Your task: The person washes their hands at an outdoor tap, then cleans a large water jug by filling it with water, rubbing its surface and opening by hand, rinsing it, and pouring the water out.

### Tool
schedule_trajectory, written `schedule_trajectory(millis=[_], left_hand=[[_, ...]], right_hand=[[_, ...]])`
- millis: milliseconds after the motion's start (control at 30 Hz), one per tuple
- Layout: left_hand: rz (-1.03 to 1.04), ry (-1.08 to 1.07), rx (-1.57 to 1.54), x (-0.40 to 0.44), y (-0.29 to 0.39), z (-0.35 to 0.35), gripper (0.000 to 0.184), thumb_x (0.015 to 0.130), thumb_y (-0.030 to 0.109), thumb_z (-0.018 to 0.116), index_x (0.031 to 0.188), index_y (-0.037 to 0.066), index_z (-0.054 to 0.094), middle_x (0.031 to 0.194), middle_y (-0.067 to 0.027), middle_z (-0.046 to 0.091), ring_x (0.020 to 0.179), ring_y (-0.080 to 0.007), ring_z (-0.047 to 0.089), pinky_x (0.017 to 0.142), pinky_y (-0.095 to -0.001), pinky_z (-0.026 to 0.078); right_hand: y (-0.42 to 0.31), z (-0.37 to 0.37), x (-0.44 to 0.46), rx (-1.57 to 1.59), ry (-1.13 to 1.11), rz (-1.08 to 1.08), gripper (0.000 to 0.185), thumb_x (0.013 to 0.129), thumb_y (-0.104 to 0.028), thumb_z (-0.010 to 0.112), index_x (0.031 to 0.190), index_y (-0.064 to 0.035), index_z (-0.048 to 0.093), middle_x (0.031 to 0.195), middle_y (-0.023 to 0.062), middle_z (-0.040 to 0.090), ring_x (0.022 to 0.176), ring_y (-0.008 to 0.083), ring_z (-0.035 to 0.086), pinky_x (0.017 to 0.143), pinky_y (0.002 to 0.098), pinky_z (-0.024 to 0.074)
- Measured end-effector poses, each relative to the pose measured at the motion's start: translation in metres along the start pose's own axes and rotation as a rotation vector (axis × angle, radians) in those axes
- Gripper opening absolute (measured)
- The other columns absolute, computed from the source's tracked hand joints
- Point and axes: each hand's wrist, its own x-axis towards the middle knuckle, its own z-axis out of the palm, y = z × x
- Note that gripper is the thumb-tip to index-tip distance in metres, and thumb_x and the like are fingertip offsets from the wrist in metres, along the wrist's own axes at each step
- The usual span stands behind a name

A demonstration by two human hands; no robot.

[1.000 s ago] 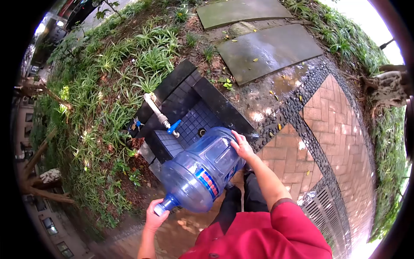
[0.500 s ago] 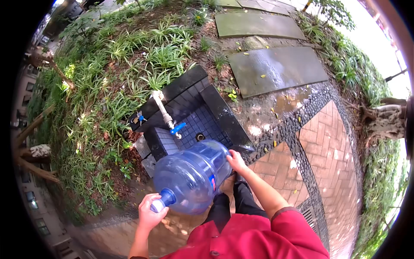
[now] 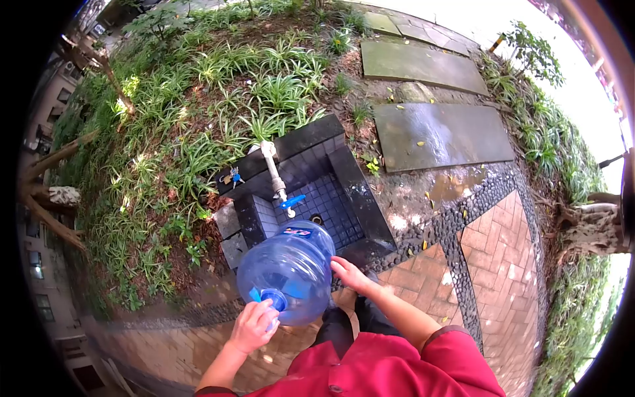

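A large clear blue water jug [image 3: 284, 261] lies tilted over the near edge of the tiled basin [image 3: 380, 228], its neck toward me and a label on its upper side. At the jug's neck, my left hand [image 3: 253, 325] has its fingers closed around the mouth. A small blue flap shows beside those fingers; the cap itself is mostly hidden. My right hand [image 3: 354, 274] presses against the jug's right side, its fingers partly hidden by the jug. Beyond the jug, a white pipe tap with a blue handle [image 3: 293, 202] hangs over the basin.
Keys [image 3: 236, 176] lie on the basin's dark ledge. Spider plants [image 3: 278, 92] grow behind it. Wet stone slabs [image 3: 443, 135] stand to the right, beside a pebble border and brick paving [image 3: 499, 245]. A tree trunk [image 3: 589, 228] is at far right.
The jug has turned so its label faces up and its neck points more toward me. My right hand has shifted from its base end to its side. The view has shifted slightly.
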Motion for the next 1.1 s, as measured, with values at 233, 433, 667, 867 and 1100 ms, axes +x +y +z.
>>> schedule_trajectory(millis=[233, 433, 667, 867, 1100], left_hand=[[0.022, 0.035, 0.053, -0.025, -0.002, 0.007, 0.031, 0.065, 0.012, 0.075, 0.091, 0.008, 0.059, 0.105, -0.0117, 0.056, 0.091, -0.0335, 0.055, 0.078, -0.0406, 0.049], [-0.004, 0.133, 0.073, -0.052, -0.005, 0.026, 0.038, 0.066, 0.013, 0.076, 0.097, 0.008, 0.057, 0.109, -0.0114, 0.054, 0.096, -0.0354, 0.053, 0.08, -0.0416, 0.049], [-0.107, 0.275, 0.053, -0.06, 0.005, 0.045, 0.044, 0.065, 0.01, 0.078, 0.101, 0.009, 0.052, 0.112, -0.0113, 0.052, 0.098, -0.0367, 0.052, 0.083, -0.0422, 0.048], [-0.284, 0.373, -0.025, -0.053, 0.009, 0.084, 0.049, 0.064, 0.008, 0.078, 0.103, 0.007, 0.048, 0.114, -0.0137, 0.051, 0.101, -0.0359, 0.052, 0.085, -0.0432, 0.046], [-0.689, 0.327, -0.246, -0.047, -0.005, 0.175, 0.059, 0.064, 0.003, 0.073, 0.116, 0.003, 0.046, 0.123, -0.0193, 0.047, 0.112, -0.037, 0.049, 0.094, -0.0421, 0.042]], right_hand=[[-0.026, 0.034, -0.018, -0.324, -0.108, -0.184, 0.096, 0.078, -0.061, 0.058, 0.144, -0.0057, 0.013, 0.143, 0.0323, 0.016, 0.132, 0.0444, 0.025, 0.107, 0.0429, 0.0278], [-0.044, 0.044, -0.013, -0.539, -0.116, -0.463, 0.102, 0.073, -0.056, 0.066, 0.14, 0.0046, 0.018, 0.141, 0.0313, 0.022, 0.132, 0.0414, 0.025, 0.108, 0.0412, 0.0261], [-0.058, 0.049, -0.001, -0.676, -0.118, -0.565, 0.097, 0.073, -0.05, 0.068, 0.135, 0.0096, 0.024, 0.14, 0.0296, 0.027, 0.132, 0.0413, 0.026, 0.108, 0.0408, 0.0265], [-0.07, 0.045, 0.031, -0.836, -0.165, -0.606, 0.095, 0.073, -0.049, 0.066, 0.135, 0.0094, 0.025, 0.139, 0.0286, 0.029, 0.131, 0.0429, 0.026, 0.109, 0.0422, 0.0251], [-0.023, 0.036, 0.085, -0.992, -0.216, -0.499, 0.093, 0.073, -0.042, 0.066, 0.137, 0.0087, 0.02, 0.141, 0.0281, 0.026, 0.132, 0.0414, 0.026, 0.109, 0.0411, 0.0247]])
